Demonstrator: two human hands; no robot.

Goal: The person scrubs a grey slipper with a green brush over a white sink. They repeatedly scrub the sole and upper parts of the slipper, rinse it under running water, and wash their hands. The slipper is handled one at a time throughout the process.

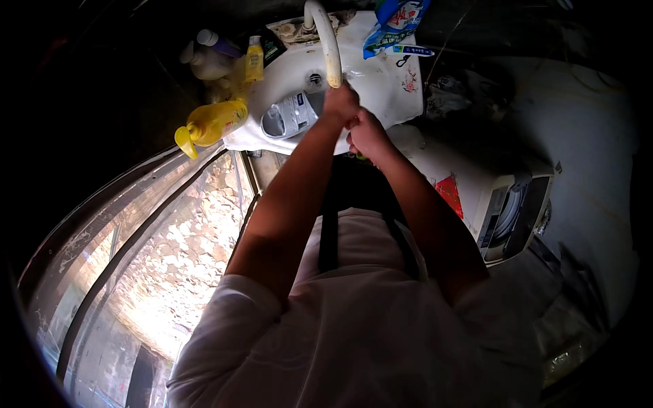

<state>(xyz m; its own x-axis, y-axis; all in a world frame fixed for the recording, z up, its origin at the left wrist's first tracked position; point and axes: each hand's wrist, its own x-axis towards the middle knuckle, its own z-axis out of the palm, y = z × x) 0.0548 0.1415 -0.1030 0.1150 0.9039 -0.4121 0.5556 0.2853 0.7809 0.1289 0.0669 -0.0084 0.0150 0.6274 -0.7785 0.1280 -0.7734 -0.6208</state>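
A white washbasin [367,81] lies before me, with a curved, whitish faucet spout [326,41] reaching over it. Directly beneath the spout's tip is my left hand [341,104], its fingers bent and mostly hidden. My right hand [365,131] is closed in a loose fist against it, near the basin's front edge; whether it holds something small does not show. A grey slipper [288,116] rests in the bowl, left of my hands, near the drain [315,78]. Part of its far end is dark and partly hidden by my left wrist.
A yellow pump bottle [214,123], a small yellow bottle [254,58] and a white pump bottle [208,61] are at the basin's left. Blue packaging [398,23] and a toothpaste tube [410,50] lie on its right rim. A washing machine [510,219] stands right; a bright window [178,245] is left.
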